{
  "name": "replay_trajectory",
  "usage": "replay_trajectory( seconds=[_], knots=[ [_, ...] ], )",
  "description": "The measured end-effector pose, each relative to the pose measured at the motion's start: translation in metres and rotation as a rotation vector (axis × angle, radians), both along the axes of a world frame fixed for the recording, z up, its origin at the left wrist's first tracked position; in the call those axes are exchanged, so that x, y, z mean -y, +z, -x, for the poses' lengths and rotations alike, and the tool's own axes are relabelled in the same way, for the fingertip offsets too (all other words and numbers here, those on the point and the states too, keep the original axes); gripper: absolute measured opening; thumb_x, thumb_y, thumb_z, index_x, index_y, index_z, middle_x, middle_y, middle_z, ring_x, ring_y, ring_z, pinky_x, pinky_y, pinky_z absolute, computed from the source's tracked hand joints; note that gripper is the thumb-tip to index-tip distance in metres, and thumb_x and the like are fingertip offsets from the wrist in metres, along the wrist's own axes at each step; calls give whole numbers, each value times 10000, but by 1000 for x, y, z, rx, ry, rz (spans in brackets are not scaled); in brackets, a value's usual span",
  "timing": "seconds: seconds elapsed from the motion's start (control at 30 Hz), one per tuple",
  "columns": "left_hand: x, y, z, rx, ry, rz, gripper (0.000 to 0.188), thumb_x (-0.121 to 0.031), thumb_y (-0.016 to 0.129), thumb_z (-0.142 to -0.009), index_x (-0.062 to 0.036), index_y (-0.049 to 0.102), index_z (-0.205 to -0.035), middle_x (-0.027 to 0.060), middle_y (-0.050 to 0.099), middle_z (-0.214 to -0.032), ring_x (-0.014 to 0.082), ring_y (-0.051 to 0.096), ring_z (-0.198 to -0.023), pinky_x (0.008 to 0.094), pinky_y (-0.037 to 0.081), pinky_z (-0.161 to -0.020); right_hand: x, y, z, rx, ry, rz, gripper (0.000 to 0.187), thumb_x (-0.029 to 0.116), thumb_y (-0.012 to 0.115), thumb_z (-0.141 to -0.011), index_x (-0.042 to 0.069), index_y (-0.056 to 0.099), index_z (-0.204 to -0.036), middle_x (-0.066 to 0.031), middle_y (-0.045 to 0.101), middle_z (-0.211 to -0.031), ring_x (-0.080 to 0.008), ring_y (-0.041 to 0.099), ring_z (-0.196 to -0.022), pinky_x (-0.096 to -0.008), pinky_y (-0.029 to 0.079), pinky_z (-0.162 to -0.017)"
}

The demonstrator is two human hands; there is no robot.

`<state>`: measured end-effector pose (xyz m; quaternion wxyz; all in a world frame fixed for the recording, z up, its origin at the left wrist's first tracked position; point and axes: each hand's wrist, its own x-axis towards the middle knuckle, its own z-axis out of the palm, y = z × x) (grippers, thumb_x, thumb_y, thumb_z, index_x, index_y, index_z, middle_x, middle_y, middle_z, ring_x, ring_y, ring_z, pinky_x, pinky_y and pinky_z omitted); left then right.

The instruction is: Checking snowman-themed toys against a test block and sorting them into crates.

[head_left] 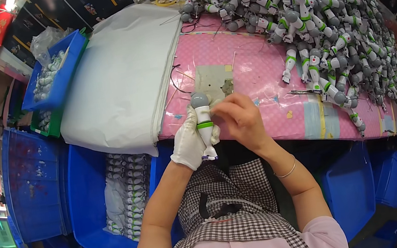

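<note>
My left hand (189,143), in a white glove, is closed around a toy leg (203,115) above the near edge of the pink table. The leg is white with a bright green band, a grey ball-shaped top and a foot pointing down toward me. Close to its right side is my bare right hand (245,121), fingers bent and pinched together. What they hold, if anything, is hidden, and I cannot tell whether they touch the leg. Just beyond my hands a flat grey plate (209,78) lies on the table.
Similar toy legs form a large pile (304,12) at the right and back. Tweezers (306,92) lie at its near edge. White sheeting (118,74) covers the left side. Below it, a blue bin (87,200) holds rows of legs; another blue tray (72,70) holds white-and-grey parts.
</note>
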<state>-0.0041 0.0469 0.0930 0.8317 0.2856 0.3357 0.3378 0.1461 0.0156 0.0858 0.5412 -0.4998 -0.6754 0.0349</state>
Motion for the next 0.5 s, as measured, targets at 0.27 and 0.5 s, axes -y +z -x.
replay_trajectory(
  seconds=[0.27, 0.5],
  knots=[
    [1, 9, -4, -30, -15, -53, 494, -475, 216, -980, -76, 505, -1017, 59, 542, -686, 140, 504, -510, 252, 437, -467, 4, 7, -5, 183, 58, -55, 198, 3, 653, -659, 76, 617, -839, -62, 521, -740, -247, 535, -684, -342, 416, -604],
    [2, 15, -7, -49, -6, -5, 512, -512, 246, -964, -78, 514, -1013, 45, 538, -682, 131, 512, -503, 248, 434, -428, 8, 5, -9, 150, 38, -33, 212, -24, 627, -663, 66, 614, -854, -67, 514, -757, -248, 528, -706, -347, 415, -620]
  ],
)
